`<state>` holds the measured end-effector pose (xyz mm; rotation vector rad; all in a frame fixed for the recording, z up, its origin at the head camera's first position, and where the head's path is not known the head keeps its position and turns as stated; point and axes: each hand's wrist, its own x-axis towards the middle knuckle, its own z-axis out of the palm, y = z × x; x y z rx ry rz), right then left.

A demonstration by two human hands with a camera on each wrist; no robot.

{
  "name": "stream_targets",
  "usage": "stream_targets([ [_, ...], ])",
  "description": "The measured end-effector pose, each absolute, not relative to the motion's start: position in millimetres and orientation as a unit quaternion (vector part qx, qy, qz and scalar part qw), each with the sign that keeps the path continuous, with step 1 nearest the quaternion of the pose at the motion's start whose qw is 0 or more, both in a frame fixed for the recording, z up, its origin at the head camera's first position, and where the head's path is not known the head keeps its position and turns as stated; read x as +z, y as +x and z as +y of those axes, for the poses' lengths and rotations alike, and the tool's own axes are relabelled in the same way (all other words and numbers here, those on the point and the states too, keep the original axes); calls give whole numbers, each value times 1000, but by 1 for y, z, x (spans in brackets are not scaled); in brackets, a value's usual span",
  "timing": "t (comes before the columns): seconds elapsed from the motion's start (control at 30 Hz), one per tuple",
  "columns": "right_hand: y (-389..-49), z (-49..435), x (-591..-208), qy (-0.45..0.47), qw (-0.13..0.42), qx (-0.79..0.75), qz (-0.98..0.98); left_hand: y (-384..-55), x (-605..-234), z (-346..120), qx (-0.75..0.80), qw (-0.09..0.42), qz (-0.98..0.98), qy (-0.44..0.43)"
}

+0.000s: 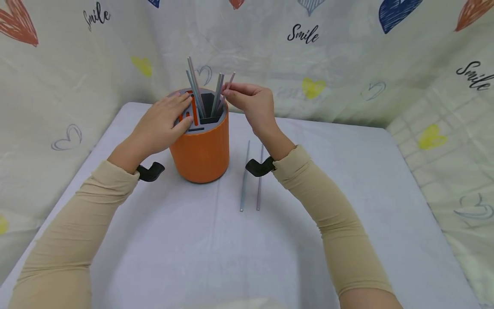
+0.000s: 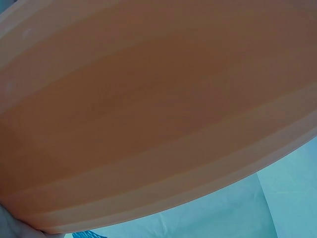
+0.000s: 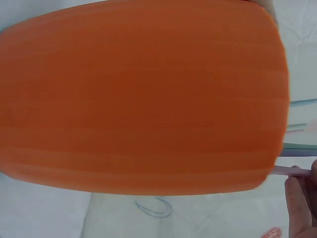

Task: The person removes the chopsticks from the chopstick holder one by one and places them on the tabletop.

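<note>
An orange round holder (image 1: 200,156) with a grey divided top stands at the table's back left. My left hand (image 1: 160,120) rests on its top left side, fingers laid over the grey insert and thumb at the front. With thumb and fingertips, my right hand (image 1: 252,103) pinches a pale pink pencil-like stick (image 1: 231,80) at the right rim; its lower part leans inside the dark compartment. Several other slim sticks (image 1: 196,88) stand in that compartment. In the right wrist view, the holder (image 3: 143,99) fills most of the picture, with the pinched stick (image 3: 285,170) beyond its rim.
On the white table (image 1: 185,249), a bluish stick (image 1: 244,184) and a lilac stick (image 1: 259,184) lie side by side, right of the holder. A printed cloth (image 1: 262,56) with hearts hangs behind the table and along its sides.
</note>
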<state>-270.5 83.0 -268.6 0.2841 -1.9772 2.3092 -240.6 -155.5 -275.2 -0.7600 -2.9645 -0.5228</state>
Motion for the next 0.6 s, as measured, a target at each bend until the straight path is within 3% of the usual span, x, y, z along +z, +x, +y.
stream_targets([
  [0.27,-256,95,-227,155,104,797,-574,-242,-278,-158,-168,20,-954,-246],
  [0.6,-227,119,-178,198,235,783,-541,-242,-279,-156,-168,23,-955,-244],
])
